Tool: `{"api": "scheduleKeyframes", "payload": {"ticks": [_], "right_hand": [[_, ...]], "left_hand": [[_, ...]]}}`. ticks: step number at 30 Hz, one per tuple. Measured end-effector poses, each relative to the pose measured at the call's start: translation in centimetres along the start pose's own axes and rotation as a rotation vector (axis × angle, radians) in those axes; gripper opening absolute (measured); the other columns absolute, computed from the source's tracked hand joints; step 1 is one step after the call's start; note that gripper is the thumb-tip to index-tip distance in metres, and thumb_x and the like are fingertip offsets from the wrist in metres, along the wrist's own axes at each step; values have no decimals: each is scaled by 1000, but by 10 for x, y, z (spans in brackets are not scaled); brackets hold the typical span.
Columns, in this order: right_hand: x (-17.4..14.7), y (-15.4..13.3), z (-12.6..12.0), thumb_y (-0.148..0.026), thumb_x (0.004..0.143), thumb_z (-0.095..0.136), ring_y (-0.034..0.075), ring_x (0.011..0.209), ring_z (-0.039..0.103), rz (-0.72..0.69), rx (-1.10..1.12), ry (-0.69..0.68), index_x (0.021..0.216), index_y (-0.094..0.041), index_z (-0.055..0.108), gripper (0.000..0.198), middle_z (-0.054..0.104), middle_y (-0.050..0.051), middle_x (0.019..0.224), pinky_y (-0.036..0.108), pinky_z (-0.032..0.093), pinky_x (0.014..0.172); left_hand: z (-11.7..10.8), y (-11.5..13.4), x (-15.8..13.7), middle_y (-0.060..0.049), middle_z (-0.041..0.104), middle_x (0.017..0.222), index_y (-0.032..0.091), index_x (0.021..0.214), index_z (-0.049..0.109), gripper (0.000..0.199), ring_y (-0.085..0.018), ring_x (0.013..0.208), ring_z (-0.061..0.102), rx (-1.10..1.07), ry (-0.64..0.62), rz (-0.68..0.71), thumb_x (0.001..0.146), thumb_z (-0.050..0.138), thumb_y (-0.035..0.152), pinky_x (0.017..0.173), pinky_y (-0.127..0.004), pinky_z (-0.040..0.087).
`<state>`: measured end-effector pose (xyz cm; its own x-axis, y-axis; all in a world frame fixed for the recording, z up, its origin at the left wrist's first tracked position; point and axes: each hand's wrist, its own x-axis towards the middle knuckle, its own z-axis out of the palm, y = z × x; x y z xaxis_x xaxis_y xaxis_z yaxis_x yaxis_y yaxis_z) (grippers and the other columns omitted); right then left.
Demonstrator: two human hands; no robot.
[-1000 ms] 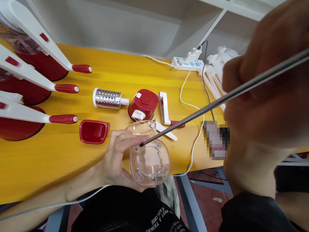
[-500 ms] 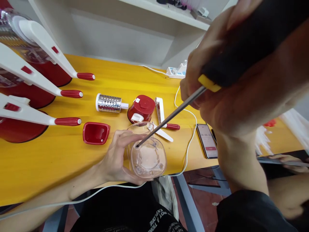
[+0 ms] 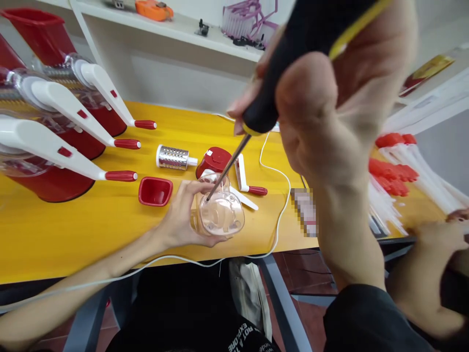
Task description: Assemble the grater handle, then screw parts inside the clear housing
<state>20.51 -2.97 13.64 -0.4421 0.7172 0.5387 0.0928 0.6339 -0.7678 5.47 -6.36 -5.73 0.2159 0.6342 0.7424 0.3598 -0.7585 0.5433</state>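
Smooth clear plastic housing (image 3: 222,217), rounded-square end, held over front part of yellow worktop (image 3: 91,234). Left hand (image 3: 185,215) curved round its side, gripping. Right hand (image 3: 330,122) closed around black-yellow screwdriver (image 3: 262,107); thin metal tip at housing's corner. Behind: one perforated metal drum (image 3: 173,158), one glossy red base (image 3: 216,157), one loose white crank (image 3: 242,173). At left: one red cup (image 3: 146,191), three red-white machines (image 3: 66,188). Narrow gap between cup and left hand. Worktop's front edge near, below hand.

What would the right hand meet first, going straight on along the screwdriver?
With the screwdriver leading, the right hand would likely meet the clear plastic part in the left hand first; whether the tip touches it is unclear.
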Motion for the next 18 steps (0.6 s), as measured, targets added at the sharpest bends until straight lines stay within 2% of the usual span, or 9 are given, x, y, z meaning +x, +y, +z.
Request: {"api": "scheduleKeyframes", "payload": {"ticks": [2, 4, 6, 9, 11, 13, 16, 17, 18], "right_hand": [[-2, -1, 1, -53, 88, 30, -16, 84, 59, -61, 15, 23, 124, -14, 33, 53, 54, -11, 113, -2, 54, 65], [-3, -3, 3, -37, 83, 42, -18, 85, 56, -51, 42, 29, 120, -13, 35, 45, 53, -13, 108, -2, 57, 71], [-4, -6, 6, -43, 83, 37, -17, 81, 54, -57, 17, 64, 122, -12, 34, 50, 55, -12, 100, 1, 57, 72], [-5, -6, 6, -69, 76, 5, -14, 78, 57, -74, -114, 54, 118, -5, 40, 85, 55, -7, 88, 1, 54, 72], [-5, -4, 3, -73, 67, -6, -14, 82, 59, -127, -201, 27, 110, 0, 47, 100, 54, -5, 88, -1, 56, 78], [-5, -3, -1, -67, 60, -19, -12, 98, 63, -107, -127, 13, 109, 3, 49, 110, 55, -5, 89, 2, 56, 93], [-6, -2, -9, -45, 40, -42, -13, 115, 56, 30, 2, -27, 121, 8, 50, 133, 56, -7, 90, 11, 47, 109], [-6, -1, -10, -42, 38, -43, -13, 116, 54, 35, 1, -30, 123, 9, 51, 136, 57, -8, 92, 14, 46, 110], [-6, 0, -11, -44, 42, -41, -12, 115, 55, 9, -31, -17, 123, 8, 53, 135, 57, -9, 92, 17, 48, 109]], "left_hand": [[1, 2, 0, -8, 65, 116, 24, 132, 49, 101, -27, 103, 63, 30, 4, -4, 51, 96, 63, 86, -46, 56], [2, 4, 0, -7, 65, 116, 25, 131, 49, 100, -27, 103, 62, 66, 0, -11, 52, 94, 65, 86, -45, 56], [3, 6, -1, -6, 64, 114, 25, 131, 48, 98, -26, 101, 61, 100, 5, -17, 54, 94, 66, 84, -44, 55], [7, 12, -3, -7, 63, 116, 26, 134, 46, 99, -26, 99, 59, 176, 59, -8, 56, 95, 62, 83, -45, 54], [10, 15, -4, -8, 62, 119, 26, 137, 45, 101, -28, 100, 57, 235, 101, -15, 57, 95, 60, 83, -47, 52], [13, 17, -5, -9, 61, 122, 27, 138, 45, 101, -29, 100, 56, 266, 122, -14, 57, 95, 61, 84, -49, 51], [14, 18, -4, -9, 60, 120, 27, 137, 45, 99, -28, 99, 55, 257, 120, 8, 58, 93, 63, 84, -49, 50], [14, 18, -4, -9, 60, 119, 27, 137, 45, 99, -28, 100, 55, 245, 116, 8, 59, 94, 62, 85, -49, 50], [14, 17, -4, -8, 59, 119, 27, 138, 45, 99, -28, 100, 55, 230, 113, 2, 59, 94, 61, 86, -49, 49]]}}
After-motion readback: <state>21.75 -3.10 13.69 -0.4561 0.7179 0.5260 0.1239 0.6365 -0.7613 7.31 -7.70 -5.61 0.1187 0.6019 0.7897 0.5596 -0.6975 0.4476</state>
